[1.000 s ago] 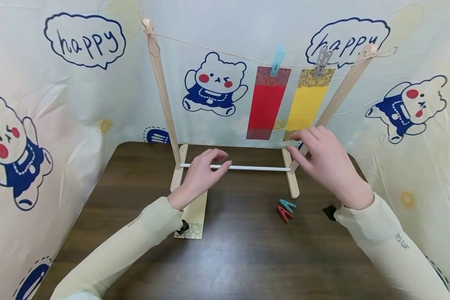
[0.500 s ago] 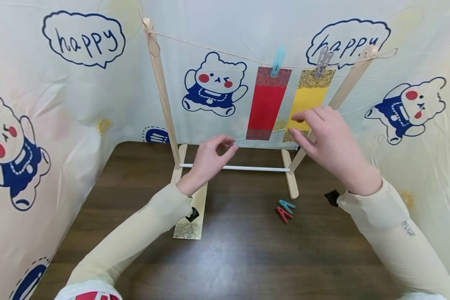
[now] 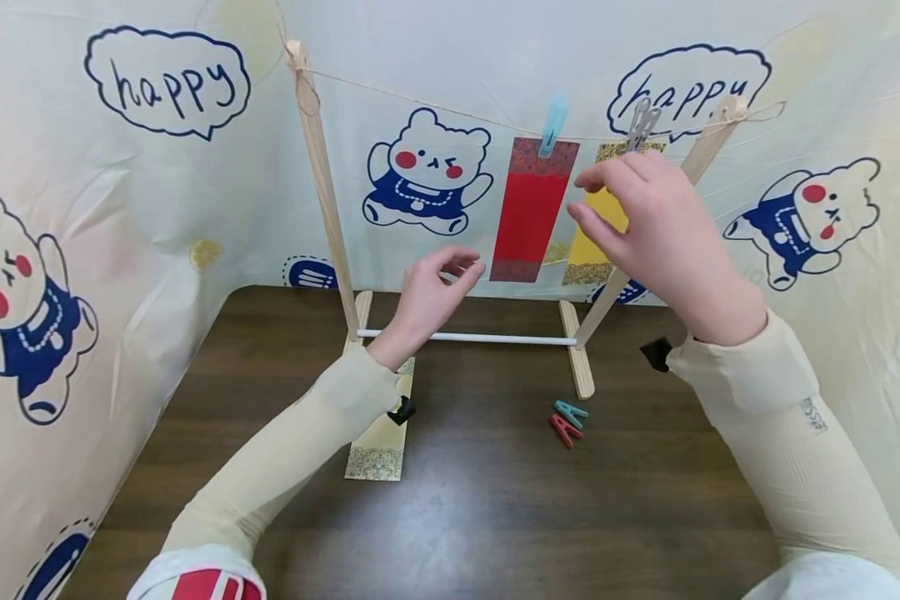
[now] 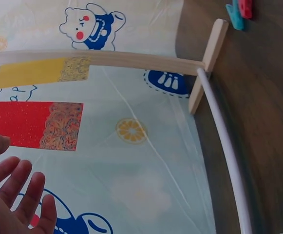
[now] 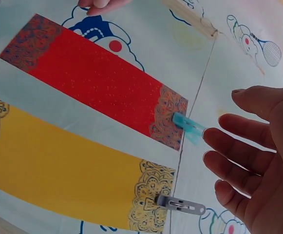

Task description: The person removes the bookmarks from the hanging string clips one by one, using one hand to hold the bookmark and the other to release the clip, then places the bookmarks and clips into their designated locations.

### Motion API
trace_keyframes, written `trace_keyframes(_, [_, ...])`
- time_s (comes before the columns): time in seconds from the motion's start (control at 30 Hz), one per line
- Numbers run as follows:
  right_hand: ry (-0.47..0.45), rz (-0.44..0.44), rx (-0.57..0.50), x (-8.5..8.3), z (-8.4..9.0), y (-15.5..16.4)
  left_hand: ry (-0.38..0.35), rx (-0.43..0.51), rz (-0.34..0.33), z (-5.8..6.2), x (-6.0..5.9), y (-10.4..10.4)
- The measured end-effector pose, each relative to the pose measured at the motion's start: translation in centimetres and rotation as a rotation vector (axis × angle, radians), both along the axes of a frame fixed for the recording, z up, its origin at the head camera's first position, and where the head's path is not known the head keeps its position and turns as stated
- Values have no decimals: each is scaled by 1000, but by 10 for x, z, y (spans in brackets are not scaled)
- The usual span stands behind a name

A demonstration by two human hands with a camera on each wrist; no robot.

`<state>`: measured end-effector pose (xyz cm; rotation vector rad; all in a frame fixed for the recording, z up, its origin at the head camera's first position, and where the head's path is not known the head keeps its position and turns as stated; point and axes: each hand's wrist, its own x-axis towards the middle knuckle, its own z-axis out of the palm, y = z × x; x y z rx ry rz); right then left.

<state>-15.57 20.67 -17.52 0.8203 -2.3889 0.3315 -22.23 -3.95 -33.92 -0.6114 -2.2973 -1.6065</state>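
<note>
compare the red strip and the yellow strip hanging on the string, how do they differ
The red strip is red with dark patterned ends; the yellow strip is yellow with gold-and-black patterned ends. A light blue clip holds the red one, a grey clip the yellow one. The red strip hangs in full view, while the right hand covers part of the yellow one. Both are long paper strips clipped to the same string.

Red strip [image 3: 528, 208], yellow strip [image 5: 63, 180], teal peg [image 3: 552, 127], grey peg [image 5: 180, 204].
</note>
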Motion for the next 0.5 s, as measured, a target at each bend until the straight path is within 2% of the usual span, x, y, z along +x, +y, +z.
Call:
trace_keyframes(0.27, [-25, -33, -20, -15, 17, -1, -22, 44, 5, 4, -11, 7])
trace_keyframes(0.5, [-38, -64, -25, -31, 29, -3, -39, 51, -2, 13, -20, 15])
